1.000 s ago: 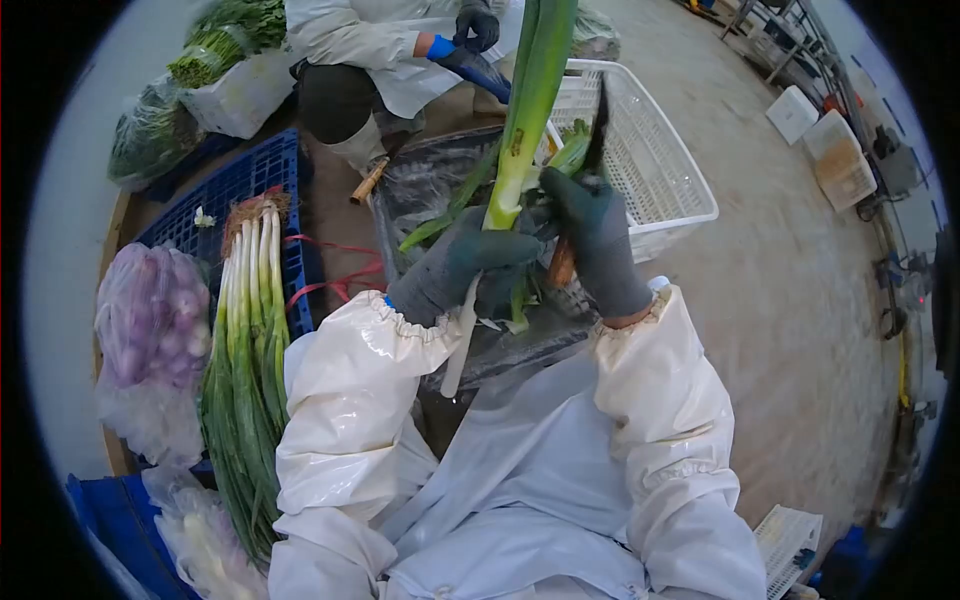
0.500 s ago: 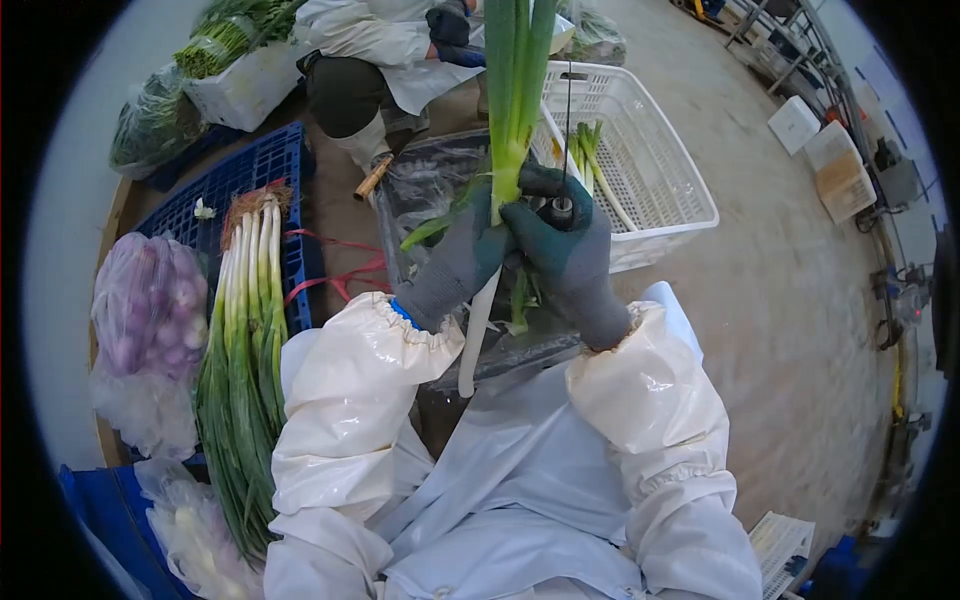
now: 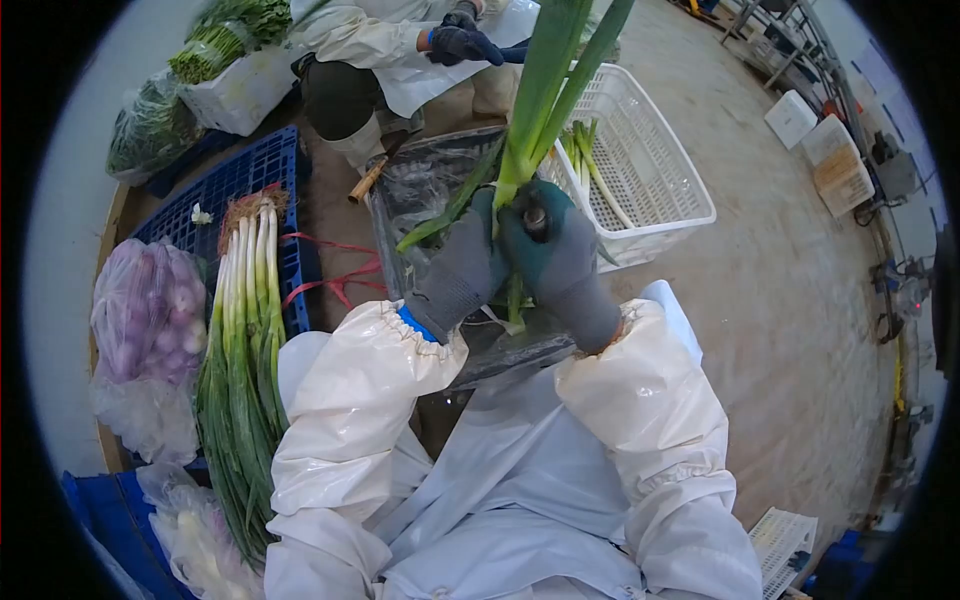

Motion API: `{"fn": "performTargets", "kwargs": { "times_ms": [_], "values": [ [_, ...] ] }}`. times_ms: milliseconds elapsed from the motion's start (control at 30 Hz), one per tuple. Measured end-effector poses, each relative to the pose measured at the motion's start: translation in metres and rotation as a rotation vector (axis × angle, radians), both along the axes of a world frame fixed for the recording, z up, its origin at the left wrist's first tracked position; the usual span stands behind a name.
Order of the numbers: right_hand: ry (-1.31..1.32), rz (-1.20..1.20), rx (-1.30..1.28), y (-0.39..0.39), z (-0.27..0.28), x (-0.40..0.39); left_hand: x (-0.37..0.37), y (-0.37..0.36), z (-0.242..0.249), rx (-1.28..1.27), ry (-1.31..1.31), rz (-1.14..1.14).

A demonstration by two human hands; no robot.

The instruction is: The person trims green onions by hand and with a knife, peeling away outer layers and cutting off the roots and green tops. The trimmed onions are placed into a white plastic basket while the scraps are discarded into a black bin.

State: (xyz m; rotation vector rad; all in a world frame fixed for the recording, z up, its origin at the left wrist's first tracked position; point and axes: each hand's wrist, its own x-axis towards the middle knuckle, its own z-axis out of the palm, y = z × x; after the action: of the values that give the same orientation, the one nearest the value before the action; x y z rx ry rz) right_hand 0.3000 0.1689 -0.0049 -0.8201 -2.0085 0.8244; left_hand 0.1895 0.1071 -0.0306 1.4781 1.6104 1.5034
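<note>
My left hand (image 3: 462,262), in a grey glove, is closed around the stem of a large green onion (image 3: 532,125). Its leaves point up and away from me; the white lower stalk is hidden behind my hands. A peeled-back leaf hangs to the left. Against the stem, my right hand (image 3: 560,255) is closed on a knife (image 3: 537,220), of which only the handle's round end shows. Below both hands lies a dark plastic-lined tray (image 3: 415,180) with leaf scraps.
Right of the tray stands a white crate (image 3: 660,232) with a few green onions. At left, a bundle of green onions (image 3: 245,330) and a bag of purple bulbs (image 3: 150,310) lie by a blue pallet (image 3: 275,165). A co-worker's gloved hand (image 3: 465,40) is opposite; a wooden-handled tool (image 3: 368,180) lies near.
The green onion has tilted to the right and its white stalk has gone from sight. My right hand has turned, so the thin blade no longer shows. The co-worker's hands have moved.
</note>
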Motion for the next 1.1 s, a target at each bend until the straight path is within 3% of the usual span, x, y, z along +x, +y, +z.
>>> {"fn": "performTargets", "kwargs": {
  "times_ms": [67,267,367,467,567,667,800,900,1033,1100],
  "values": [
    [0.019,-0.014,0.215,-0.001,-0.006,-0.001,0.004,0.0,-0.001,0.063,-0.006,0.018],
    [0.22,0.054,-0.117,-0.005,0.002,0.003,0.008,0.002,0.016,0.12,-0.113,0.031],
    [0.308,0.057,-0.538,-0.012,0.022,0.006,0.007,-0.002,0.02,0.145,-0.096,0.036],
    [0.327,0.039,-0.617,-0.014,0.023,0.005,0.01,-0.004,0.028,0.146,-0.178,0.034],
    [0.24,-0.068,-0.202,-0.021,0.005,-0.002,0.008,-0.003,0.026,0.146,-0.186,0.07],
    [0.289,0.035,0.319,-0.044,0.033,0.001,-0.007,0.003,0.011,0.153,-0.092,0.113],
    [0.455,-0.101,-0.311,-0.017,0.05,0.006,-0.011,0.007,-0.005,0.115,0.028,0.229],
    [0.613,-0.077,-0.466,0.006,0.039,0.007,-0.01,0.005,-0.002,0.12,0.052,0.275],
    [0.528,-0.037,-0.338,0.006,0.021,0.001,-0.004,0.002,0.005,0.156,0.115,0.314],
    [0.573,-0.029,-0.464,0.0,0.028,0.002,0.0,0.003,0.009,0.302,0.297,0.375]
  ]
}}
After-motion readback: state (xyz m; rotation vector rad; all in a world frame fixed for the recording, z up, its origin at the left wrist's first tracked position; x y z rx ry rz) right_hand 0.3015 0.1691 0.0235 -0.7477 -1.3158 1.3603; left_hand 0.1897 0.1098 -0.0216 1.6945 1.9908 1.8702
